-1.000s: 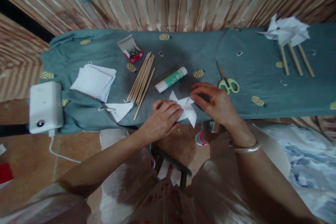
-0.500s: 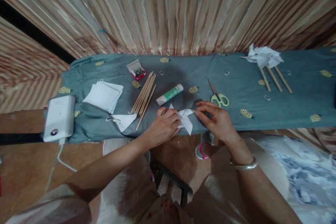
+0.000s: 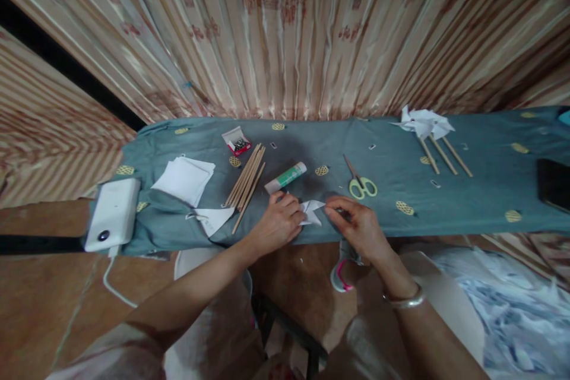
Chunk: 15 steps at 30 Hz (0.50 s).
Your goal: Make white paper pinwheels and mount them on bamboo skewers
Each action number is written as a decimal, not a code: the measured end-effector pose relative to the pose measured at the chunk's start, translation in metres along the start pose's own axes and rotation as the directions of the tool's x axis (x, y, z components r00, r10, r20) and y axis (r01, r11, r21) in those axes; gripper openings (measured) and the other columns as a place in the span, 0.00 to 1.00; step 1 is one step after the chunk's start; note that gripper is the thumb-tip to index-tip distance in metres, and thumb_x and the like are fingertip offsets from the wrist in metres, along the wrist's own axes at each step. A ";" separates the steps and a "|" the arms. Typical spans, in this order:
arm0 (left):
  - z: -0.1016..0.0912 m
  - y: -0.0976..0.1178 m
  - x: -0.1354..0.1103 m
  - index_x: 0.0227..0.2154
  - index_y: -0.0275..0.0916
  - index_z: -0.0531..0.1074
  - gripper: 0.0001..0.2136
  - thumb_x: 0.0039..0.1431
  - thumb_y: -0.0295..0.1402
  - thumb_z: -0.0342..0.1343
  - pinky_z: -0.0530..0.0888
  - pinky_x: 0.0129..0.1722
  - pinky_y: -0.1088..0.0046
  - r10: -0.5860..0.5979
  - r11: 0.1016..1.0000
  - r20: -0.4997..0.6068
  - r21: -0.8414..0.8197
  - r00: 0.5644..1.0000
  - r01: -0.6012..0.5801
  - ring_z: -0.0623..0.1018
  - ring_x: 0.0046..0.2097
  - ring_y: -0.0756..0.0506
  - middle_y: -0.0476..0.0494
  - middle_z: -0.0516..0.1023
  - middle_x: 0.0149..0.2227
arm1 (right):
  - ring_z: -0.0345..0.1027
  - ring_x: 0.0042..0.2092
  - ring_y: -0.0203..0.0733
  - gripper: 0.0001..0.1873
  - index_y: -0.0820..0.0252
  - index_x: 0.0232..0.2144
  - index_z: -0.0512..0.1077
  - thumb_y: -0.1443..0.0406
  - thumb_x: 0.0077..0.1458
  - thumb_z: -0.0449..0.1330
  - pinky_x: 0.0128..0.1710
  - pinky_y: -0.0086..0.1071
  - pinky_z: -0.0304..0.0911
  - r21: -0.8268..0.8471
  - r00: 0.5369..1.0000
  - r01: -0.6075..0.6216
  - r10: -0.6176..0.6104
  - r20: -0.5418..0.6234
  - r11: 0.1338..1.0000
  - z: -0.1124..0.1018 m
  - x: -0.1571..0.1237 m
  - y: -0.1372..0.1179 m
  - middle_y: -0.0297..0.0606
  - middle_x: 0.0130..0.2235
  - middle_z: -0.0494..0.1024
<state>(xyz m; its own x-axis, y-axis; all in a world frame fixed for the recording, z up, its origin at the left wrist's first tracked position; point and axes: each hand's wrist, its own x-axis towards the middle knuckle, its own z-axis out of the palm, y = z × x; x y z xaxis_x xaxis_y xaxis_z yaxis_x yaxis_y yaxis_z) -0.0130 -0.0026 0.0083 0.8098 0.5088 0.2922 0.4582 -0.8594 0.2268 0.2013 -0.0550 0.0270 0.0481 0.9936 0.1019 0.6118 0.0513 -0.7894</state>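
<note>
A folded white paper pinwheel shape (image 3: 311, 212) lies at the front edge of a table covered in grey-blue cloth (image 3: 467, 202). My left hand (image 3: 278, 224) presses down on its left side with curled fingers. My right hand (image 3: 356, 225) pinches its right tip, fingers drawn together. A green-and-white glue stick (image 3: 285, 177) lies just behind the paper. Green-handled scissors (image 3: 360, 181) rest behind my right hand.
A bundle of wooden sticks (image 3: 246, 179), a stack of white paper squares (image 3: 184, 179), a cut paper triangle (image 3: 215, 218) and a small red box of pins (image 3: 236, 141) lie left. A white device (image 3: 112, 214) sits at the left end. Finished pinwheels on sticks (image 3: 430, 132) lie far right.
The camera has tilted up, so the table sits lower and smaller in view. Both hands stayed on the paper shape, drawing closer together over it.
</note>
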 end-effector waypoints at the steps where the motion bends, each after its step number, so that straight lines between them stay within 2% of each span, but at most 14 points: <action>1: 0.001 0.000 0.000 0.37 0.37 0.75 0.04 0.60 0.29 0.58 0.59 0.53 0.57 -0.001 1.000 -0.004 -0.004 1.000 0.001 0.71 0.48 0.42 0.44 0.77 0.37 | 0.76 0.39 0.47 0.13 0.57 0.32 0.77 0.56 0.57 0.58 0.41 0.40 0.69 0.036 0.998 -0.070 0.070 -0.006 0.997 0.001 -0.003 -0.002 0.41 0.36 0.82; 4: 0.003 -0.002 0.000 0.38 0.37 0.75 0.05 0.60 0.29 0.58 0.58 0.53 0.57 -0.019 1.000 0.004 -0.013 1.000 0.019 0.72 0.48 0.42 0.44 0.77 0.38 | 0.75 0.30 0.44 0.21 0.59 0.33 0.75 0.47 0.52 0.61 0.24 0.32 0.66 0.268 0.950 -0.310 0.311 0.043 0.912 0.004 -0.011 -0.008 0.41 0.29 0.81; 7: 0.004 -0.002 0.000 0.37 0.37 0.75 0.05 0.59 0.29 0.58 0.59 0.53 0.57 -0.036 0.999 0.002 -0.020 0.999 0.036 0.72 0.48 0.42 0.44 0.77 0.37 | 0.76 0.27 0.42 0.31 0.60 0.40 0.72 0.43 0.43 0.65 0.18 0.27 0.62 0.498 0.866 -0.495 0.454 0.211 0.712 0.008 -0.018 -0.017 0.39 0.28 0.82; 9: 0.001 -0.002 0.000 0.37 0.37 0.75 0.04 0.59 0.28 0.58 0.59 0.52 0.57 -0.044 0.999 -0.037 -0.026 0.998 0.043 0.72 0.48 0.42 0.44 0.78 0.37 | 0.76 0.27 0.40 0.33 0.59 0.41 0.71 0.43 0.40 0.67 0.18 0.25 0.63 0.564 0.827 -0.555 0.477 0.297 0.612 0.010 -0.023 -0.024 0.38 0.28 0.82; 13: -0.017 0.005 0.000 0.34 0.37 0.75 0.03 0.61 0.28 0.56 0.59 0.51 0.58 -0.041 0.999 -0.147 -0.024 0.988 0.038 0.74 0.46 0.44 0.46 0.79 0.35 | 0.77 0.27 0.38 0.29 0.61 0.32 0.73 0.41 0.42 0.66 0.18 0.22 0.64 0.629 0.786 -0.608 0.477 0.393 0.484 0.012 -0.028 -0.032 0.40 0.28 0.82; 15: -0.030 0.013 -0.001 0.34 0.37 0.74 0.03 0.61 0.27 0.56 0.59 0.51 0.59 -0.013 1.000 -0.184 -0.025 0.983 0.009 0.74 0.46 0.44 0.47 0.79 0.35 | 0.77 0.27 0.38 0.30 0.62 0.29 0.74 0.40 0.44 0.64 0.18 0.22 0.64 0.646 0.750 -0.652 0.465 0.471 0.396 0.013 -0.029 -0.034 0.42 0.28 0.82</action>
<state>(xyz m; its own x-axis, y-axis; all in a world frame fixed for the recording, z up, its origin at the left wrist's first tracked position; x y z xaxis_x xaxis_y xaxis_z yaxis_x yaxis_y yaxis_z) -0.0191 -0.0125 0.0390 0.7224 0.5208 0.4549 0.4560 -0.8533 0.2529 0.1686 -0.0837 0.0426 -0.0511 0.8160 -0.5758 -0.2993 -0.5626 -0.7707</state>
